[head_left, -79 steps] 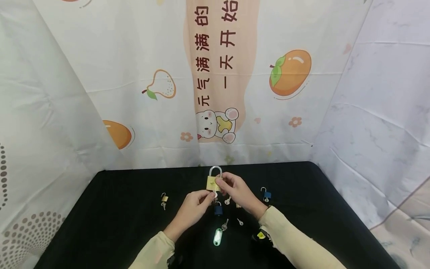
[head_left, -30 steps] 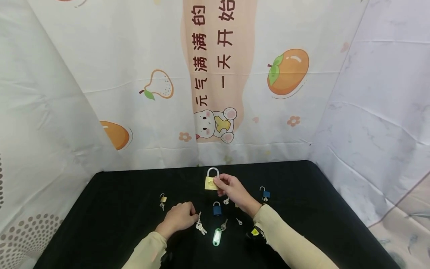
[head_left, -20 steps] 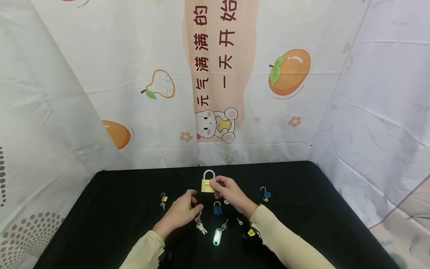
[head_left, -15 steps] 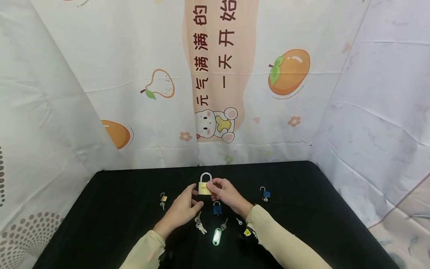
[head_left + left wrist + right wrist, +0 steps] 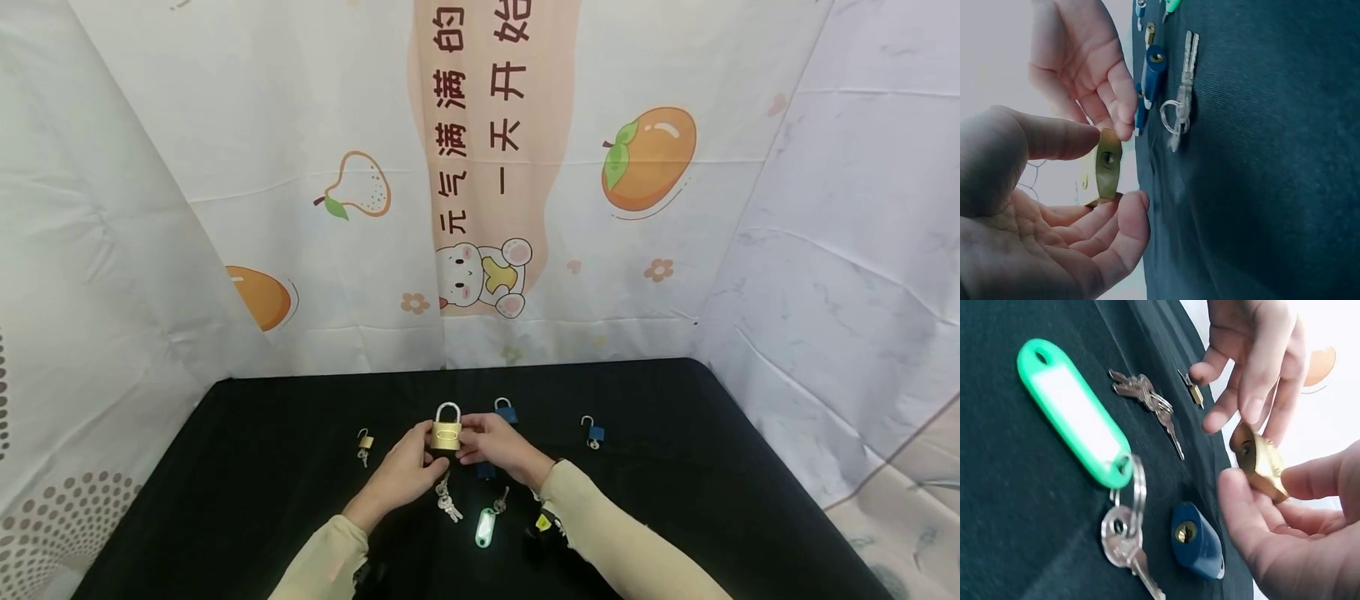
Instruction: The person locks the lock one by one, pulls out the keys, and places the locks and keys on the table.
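Observation:
A brass padlock [image 5: 446, 436] with its shackle up is held between my two hands above the table. On its left side are the thumb and fingers of my left hand [image 5: 401, 471]; in the left wrist view they pinch the padlock [image 5: 1109, 165] at opposite edges, its keyhole facing the camera. My right hand [image 5: 506, 446] grips the other side, and the right wrist view has its thumb and forefinger on the padlock [image 5: 1260, 462]. Below the hands lies a ring of keys [image 5: 448, 502]. A blue padlock [image 5: 486, 472] is partly hidden by the right hand.
Near the front lies a green key tag [image 5: 486, 527] with a key. Another blue padlock [image 5: 506, 411] lies behind the right hand. A small brass padlock [image 5: 366, 442] at left and a blue padlock [image 5: 596, 434] at right have raised shackles. Black cloth [image 5: 262, 500] covers the table.
My left hand, earlier pinching the keys at the padlock's base, has laid them on the table and come up to the padlock. The right hand has brought the padlock left and lower.

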{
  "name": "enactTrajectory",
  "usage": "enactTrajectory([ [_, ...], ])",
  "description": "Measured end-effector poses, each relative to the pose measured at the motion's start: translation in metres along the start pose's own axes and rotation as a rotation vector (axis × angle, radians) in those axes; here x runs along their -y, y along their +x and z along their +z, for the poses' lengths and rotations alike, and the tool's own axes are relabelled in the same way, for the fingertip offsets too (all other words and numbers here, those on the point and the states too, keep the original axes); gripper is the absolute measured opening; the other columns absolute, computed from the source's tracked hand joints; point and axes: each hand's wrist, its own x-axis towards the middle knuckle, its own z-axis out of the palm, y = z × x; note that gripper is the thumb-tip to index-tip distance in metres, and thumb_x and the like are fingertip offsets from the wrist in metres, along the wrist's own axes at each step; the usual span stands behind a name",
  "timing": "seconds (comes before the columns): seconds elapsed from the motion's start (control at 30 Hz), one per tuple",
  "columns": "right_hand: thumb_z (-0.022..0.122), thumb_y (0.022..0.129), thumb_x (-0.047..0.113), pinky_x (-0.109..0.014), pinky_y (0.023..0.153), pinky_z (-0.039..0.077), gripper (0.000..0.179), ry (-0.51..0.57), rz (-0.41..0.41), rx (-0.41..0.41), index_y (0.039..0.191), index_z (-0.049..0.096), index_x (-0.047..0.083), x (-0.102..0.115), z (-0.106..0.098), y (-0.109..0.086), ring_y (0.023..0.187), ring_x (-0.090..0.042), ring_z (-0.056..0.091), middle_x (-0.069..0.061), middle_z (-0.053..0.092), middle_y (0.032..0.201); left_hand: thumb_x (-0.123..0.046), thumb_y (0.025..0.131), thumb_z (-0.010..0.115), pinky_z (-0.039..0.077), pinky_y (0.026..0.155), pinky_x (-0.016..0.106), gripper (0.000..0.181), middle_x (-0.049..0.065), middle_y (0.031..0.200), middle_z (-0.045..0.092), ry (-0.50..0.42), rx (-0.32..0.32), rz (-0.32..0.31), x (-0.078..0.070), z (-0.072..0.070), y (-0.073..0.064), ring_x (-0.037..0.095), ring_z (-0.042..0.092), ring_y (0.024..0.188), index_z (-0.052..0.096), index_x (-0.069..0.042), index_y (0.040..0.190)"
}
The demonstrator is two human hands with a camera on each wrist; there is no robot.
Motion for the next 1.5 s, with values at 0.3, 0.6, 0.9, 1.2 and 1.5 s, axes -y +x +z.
enactTrajectory([
  [0.3,0.044,0.106,0.004,-0.049,0.102,0.047,0.047,0.019,0.031,0.039,0.148,0.033,-0.016,-0.001,0.007,-0.006,0.124,-0.041,0.058,-0.030,0.054,0.138,-0.015,0.090,0.074,0.049,0.091,0.054,0.065,0.024,0.123,0.060,0.061,0.023,-0.046,0.004,0.001,0.000,0.034,0.060,0.108,0.043,0.013,0.140],
  [0.6,0.045,0.107,0.007,-0.050,0.106,0.043,0.051,-0.006,0.031,0.094,0.150,0.030,-0.016,0.000,0.013,-0.006,0.139,-0.040,0.042,-0.030,0.042,0.150,-0.016,0.089,0.075,0.046,0.093,0.056,0.062,0.023,0.119,0.061,0.105,0.031,-0.059,0.010,0.003,-0.001,0.040,0.055,0.113,0.047,0.014,0.136],
  [0.9,0.046,0.106,0.007,-0.050,0.107,0.041,0.050,-0.098,0.020,0.098,0.149,0.033,-0.015,0.001,0.020,-0.011,0.138,-0.038,0.045,-0.028,0.048,0.147,-0.019,0.089,0.075,0.046,0.092,0.055,0.067,0.023,0.121,0.059,0.126,0.052,-0.083,0.013,0.006,0.000,0.038,0.053,0.113,0.045,0.014,0.139],
  [1.2,0.049,0.105,0.006,-0.051,0.107,0.041,0.052,-0.121,0.010,0.105,0.149,0.032,-0.015,0.001,0.020,-0.013,0.136,-0.037,0.047,-0.029,0.047,0.148,-0.019,0.091,0.074,0.046,0.090,0.052,0.059,0.020,0.120,0.058,0.171,0.051,-0.066,0.010,0.005,-0.002,0.033,0.052,0.108,0.050,0.012,0.136],
  [1.5,0.050,0.108,0.015,-0.048,0.107,0.043,0.055,-0.259,-0.083,0.080,0.154,0.031,-0.006,0.011,-0.008,-0.026,0.142,-0.037,0.040,-0.026,0.034,0.158,-0.017,0.093,0.072,0.046,0.095,0.053,0.057,0.022,0.130,0.054,0.263,0.008,0.102,-0.016,0.005,-0.003,0.035,0.051,0.116,0.049,0.010,0.139],
])
